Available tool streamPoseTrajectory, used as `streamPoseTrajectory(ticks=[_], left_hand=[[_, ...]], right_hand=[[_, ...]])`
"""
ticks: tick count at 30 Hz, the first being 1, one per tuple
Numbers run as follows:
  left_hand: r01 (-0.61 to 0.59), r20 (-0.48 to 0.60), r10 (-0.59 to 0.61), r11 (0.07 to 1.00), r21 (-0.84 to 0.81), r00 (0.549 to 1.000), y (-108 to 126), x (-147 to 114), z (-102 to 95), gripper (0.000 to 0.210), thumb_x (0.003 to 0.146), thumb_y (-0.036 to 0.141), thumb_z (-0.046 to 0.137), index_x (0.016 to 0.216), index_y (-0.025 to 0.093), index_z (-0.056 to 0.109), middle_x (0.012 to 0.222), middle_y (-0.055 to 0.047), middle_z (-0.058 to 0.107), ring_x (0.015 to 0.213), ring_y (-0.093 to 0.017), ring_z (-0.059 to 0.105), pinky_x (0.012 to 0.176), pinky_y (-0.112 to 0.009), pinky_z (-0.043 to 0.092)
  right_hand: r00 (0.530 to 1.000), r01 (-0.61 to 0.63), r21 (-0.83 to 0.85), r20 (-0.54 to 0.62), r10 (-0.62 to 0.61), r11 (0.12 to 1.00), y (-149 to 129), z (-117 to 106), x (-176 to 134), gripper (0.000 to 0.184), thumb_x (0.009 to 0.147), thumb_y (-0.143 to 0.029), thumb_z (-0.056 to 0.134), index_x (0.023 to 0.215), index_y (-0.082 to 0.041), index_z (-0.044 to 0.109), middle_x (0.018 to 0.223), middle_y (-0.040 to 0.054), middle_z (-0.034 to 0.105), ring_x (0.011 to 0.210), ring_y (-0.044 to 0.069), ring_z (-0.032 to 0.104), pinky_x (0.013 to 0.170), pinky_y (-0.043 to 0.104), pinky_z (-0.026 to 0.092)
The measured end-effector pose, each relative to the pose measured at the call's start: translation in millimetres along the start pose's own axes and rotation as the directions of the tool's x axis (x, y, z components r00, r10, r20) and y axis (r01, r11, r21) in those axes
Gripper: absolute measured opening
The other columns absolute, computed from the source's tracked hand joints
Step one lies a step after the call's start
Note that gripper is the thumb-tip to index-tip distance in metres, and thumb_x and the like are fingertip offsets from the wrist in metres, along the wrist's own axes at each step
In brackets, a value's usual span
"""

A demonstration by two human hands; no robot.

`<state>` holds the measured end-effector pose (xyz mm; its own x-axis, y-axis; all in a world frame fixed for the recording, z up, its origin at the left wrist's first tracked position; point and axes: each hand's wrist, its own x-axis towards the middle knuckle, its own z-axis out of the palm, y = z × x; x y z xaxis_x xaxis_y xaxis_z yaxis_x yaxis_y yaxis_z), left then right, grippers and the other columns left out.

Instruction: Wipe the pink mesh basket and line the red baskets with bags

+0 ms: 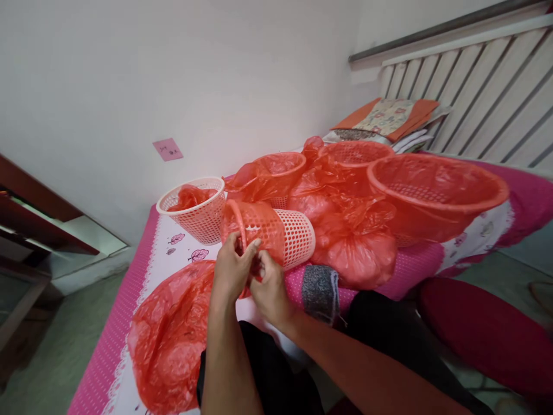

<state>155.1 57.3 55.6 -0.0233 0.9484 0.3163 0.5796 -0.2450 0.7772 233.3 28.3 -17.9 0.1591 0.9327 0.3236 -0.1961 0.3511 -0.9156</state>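
Note:
A white perforated wastebasket (298, 235) lies on its side, its open end toward the left. A thin red plastic bag (261, 222) covers the rim and the upper half of its outside wall. At that rim, the fingers of my left hand (231, 266) close on the bag's edge. Just to the right, my right hand (270, 288) pinches the lower part of the same bag, its fingertips partly hidden. Beside my left forearm, a loose heap of red plastic bags (173, 340) rests on the patterned cloth.
Behind stands a white wastebasket (201, 218) with red plastic inside. Several red-lined baskets, including a large one (436, 216), stand to the right around bunched red bags (354, 253). A grey cloth (319, 291) lies near my knees. A dark red stool (484, 328) is at right, below the radiator (470, 86).

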Motion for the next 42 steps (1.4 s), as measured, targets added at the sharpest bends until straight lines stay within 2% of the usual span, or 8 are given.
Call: streamPoseTrajectory(ticks=[8,13,18,21,25,28,34,42], left_hand=[[0.125,-0.176,-0.085,0.965,0.231,0.981,-40,13,11.1,0.023,0.095,0.044,0.053,0.088,0.023,0.06,0.079,-0.005,0.065,0.075,-0.026,0.062,0.071,-0.036,0.045],[0.149,-0.196,-0.092,0.942,0.3,0.976,-44,17,14.0,0.03,0.099,0.041,0.043,0.098,0.02,0.065,0.086,-0.01,0.071,0.08,-0.028,0.066,0.073,-0.037,0.048],[0.201,-0.235,-0.12,0.911,0.36,0.965,-38,17,19.2,0.036,0.101,0.036,0.04,0.111,0.014,0.067,0.092,-0.016,0.075,0.085,-0.033,0.07,0.073,-0.039,0.05],[0.213,-0.232,-0.129,0.898,0.386,0.964,-34,18,21.6,0.038,0.102,0.035,0.04,0.115,0.013,0.067,0.097,-0.018,0.076,0.09,-0.034,0.071,0.076,-0.041,0.052],[0.186,-0.212,-0.107,0.9,0.395,0.971,-31,17,24.2,0.037,0.102,0.035,0.04,0.115,0.013,0.068,0.1,-0.019,0.076,0.092,-0.034,0.072,0.079,-0.041,0.053],[0.162,-0.201,-0.086,0.903,0.397,0.976,-32,16,24.2,0.036,0.103,0.036,0.04,0.112,0.015,0.068,0.098,-0.017,0.076,0.09,-0.033,0.072,0.079,-0.041,0.054],[0.143,-0.199,-0.065,0.901,0.409,0.978,-40,15,19.4,0.037,0.103,0.037,0.038,0.11,0.015,0.067,0.097,-0.017,0.076,0.09,-0.033,0.072,0.078,-0.039,0.053],[0.128,-0.192,-0.052,0.905,0.405,0.98,-40,17,21.3,0.035,0.102,0.038,0.039,0.106,0.017,0.066,0.094,-0.016,0.074,0.086,-0.032,0.069,0.073,-0.038,0.049]], right_hand=[[0.99,0.032,-0.097,0.141,-0.018,0.995,15,7,-13,0.025,0.078,-0.007,0.057,0.095,-0.025,0.058,0.093,0.004,0.071,0.086,0.023,0.07,0.078,0.036,0.056],[0.968,0.016,-0.116,0.251,0.014,0.993,0,-14,-9,0.025,0.08,-0.008,0.057,0.099,-0.023,0.065,0.092,0.0029,0.074,0.081,0.019,0.071,0.074,0.032,0.056],[0.995,0.085,-0.176,-0.035,-0.092,0.981,-16,-63,17,0.007,0.09,-0.027,0.062,0.09,-0.023,0.067,0.08,-0.0005,0.07,0.07,0.015,0.064,0.067,0.028,0.052],[0.983,-0.047,-0.096,-0.18,0.029,0.994,-10,-82,36,0.019,0.086,-0.04,0.069,0.092,-0.022,0.07,0.089,0.003,0.075,0.084,0.019,0.069,0.081,0.034,0.056],[0.951,-0.294,0.17,-0.049,0.306,0.941,5,-75,44,0.033,0.072,-0.047,0.083,0.091,-0.022,0.073,0.085,0.0026,0.076,0.082,0.02,0.071,0.084,0.037,0.057],[0.938,-0.344,0.301,0.059,0.343,0.889,10,-63,41,0.032,0.068,-0.041,0.085,0.09,-0.023,0.072,0.081,0.0001,0.076,0.073,0.018,0.069,0.077,0.035,0.056],[0.925,-0.319,0.277,-0.116,0.361,0.907,17,-70,40,0.024,0.066,-0.038,0.082,0.08,-0.021,0.07,0.069,-0.0049,0.064,0.063,0.012,0.055,0.063,0.027,0.043],[0.913,-0.351,0.257,-0.12,0.39,0.9,22,-80,42,0.033,0.072,-0.053,0.075,0.079,-0.021,0.069,0.074,0.0,0.068,0.065,0.014,0.06,0.062,0.027,0.045]])
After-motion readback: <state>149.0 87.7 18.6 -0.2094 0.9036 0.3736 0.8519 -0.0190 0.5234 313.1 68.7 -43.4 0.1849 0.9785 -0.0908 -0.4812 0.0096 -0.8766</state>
